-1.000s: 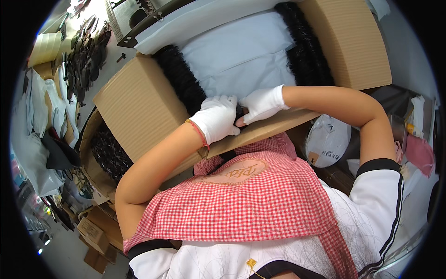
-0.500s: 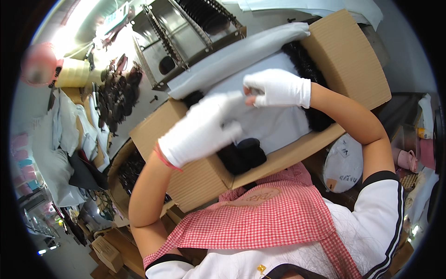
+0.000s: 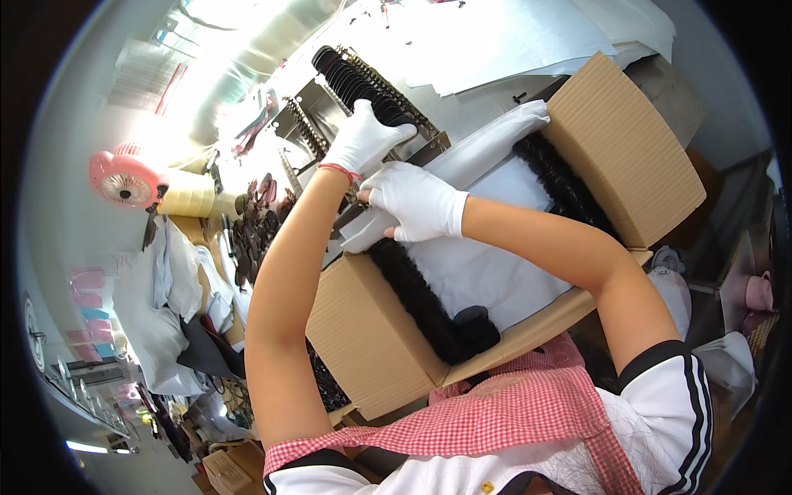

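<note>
My left hand (image 3: pixel 369 139), in a white glove, reaches to a row of thin black rounded pieces (image 3: pixel 351 78) standing on edge in a metal rack. Its thumb and fingers straddle the near end of that row, and some fingertips are hidden. My right hand (image 3: pixel 419 203), in a white glove with bare fingertips, hovers over the far left part of an open cardboard box (image 3: pixel 379 330). Its bent fingers and thumb are apart, with nothing visible between them. White sheet material (image 3: pixel 487 239) lies in the box between black bundled pieces (image 3: pixel 417 301).
A white wrap (image 3: pixel 491 148) lies folded over the box's far edge. Large white sheets (image 3: pixel 528 41) spread at the back. Dark pieces (image 3: pixel 260 219) hang left of the rack, near a pink fan (image 3: pixel 125 179) and a yellow roll (image 3: pixel 188 192).
My left hand has moved from over the box up to the black pieces in the rack. My right hand has shifted left and nearer. The view has turned toward the rack.
</note>
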Demonstrator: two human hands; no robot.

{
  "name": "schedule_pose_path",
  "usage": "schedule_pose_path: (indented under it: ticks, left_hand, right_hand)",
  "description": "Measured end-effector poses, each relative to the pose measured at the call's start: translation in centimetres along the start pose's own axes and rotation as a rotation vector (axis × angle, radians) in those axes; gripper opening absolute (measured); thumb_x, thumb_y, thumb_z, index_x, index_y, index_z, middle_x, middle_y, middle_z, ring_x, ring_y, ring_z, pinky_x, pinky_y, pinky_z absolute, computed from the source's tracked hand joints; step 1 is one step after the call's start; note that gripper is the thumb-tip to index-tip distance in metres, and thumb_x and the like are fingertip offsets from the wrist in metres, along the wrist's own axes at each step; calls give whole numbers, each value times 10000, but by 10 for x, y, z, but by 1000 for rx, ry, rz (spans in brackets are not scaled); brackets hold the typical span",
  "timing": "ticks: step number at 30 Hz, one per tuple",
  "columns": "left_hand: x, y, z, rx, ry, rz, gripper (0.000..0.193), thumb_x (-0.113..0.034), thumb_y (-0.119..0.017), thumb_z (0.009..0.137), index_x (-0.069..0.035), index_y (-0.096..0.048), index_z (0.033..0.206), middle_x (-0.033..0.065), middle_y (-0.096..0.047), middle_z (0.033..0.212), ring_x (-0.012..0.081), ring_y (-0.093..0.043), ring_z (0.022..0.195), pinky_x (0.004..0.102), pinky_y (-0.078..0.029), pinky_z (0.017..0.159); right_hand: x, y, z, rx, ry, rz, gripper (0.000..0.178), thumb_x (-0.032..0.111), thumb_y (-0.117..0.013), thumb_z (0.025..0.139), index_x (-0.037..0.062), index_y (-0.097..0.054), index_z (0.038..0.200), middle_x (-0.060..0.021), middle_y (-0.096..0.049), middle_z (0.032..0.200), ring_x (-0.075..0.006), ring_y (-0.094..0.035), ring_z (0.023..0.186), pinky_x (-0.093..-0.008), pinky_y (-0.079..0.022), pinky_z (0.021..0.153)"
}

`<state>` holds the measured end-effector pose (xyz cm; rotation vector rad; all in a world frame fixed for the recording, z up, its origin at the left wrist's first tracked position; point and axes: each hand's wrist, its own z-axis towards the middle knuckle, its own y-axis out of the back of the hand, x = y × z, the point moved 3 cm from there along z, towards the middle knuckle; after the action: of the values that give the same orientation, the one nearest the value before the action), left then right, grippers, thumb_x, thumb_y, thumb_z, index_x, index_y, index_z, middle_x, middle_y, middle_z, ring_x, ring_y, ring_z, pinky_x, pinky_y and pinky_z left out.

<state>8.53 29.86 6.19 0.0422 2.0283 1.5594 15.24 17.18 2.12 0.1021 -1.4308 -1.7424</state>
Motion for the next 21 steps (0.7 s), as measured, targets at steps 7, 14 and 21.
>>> schedule_pose_path:
  ticks: [7,14,21]
  left_hand:
    - [-31,-8,17,210,-67,-5,329,-269,-728,718,56,-690,683,172,-669,633,269,-714,652,367,-568,664]
    - [-48,-38,41,442,-306,229,251,-195,-613,828,24,-718,769,183,-694,711,266,-686,638,335,-541,614]
    - [-28,29,-23,-27,117,467,334,-190,-492,896,21,-552,1147,267,-703,1035,391,-702,966,456,-541,864]
  right_hand:
    - [-4,0,-5,-18,64,-18,666,322,-780,742,-6,-617,1298,-113,-625,1287,-247,-546,1236,-352,-342,1131]
    - [-6,1,-10,-23,48,-13,624,297,-783,721,0,-641,1251,-100,-637,1249,-245,-560,1198,-351,-385,1089]
    - [-27,10,-19,-247,12,132,639,286,-806,741,27,-585,1282,-136,-577,1309,-302,-533,1226,-394,-398,1101]
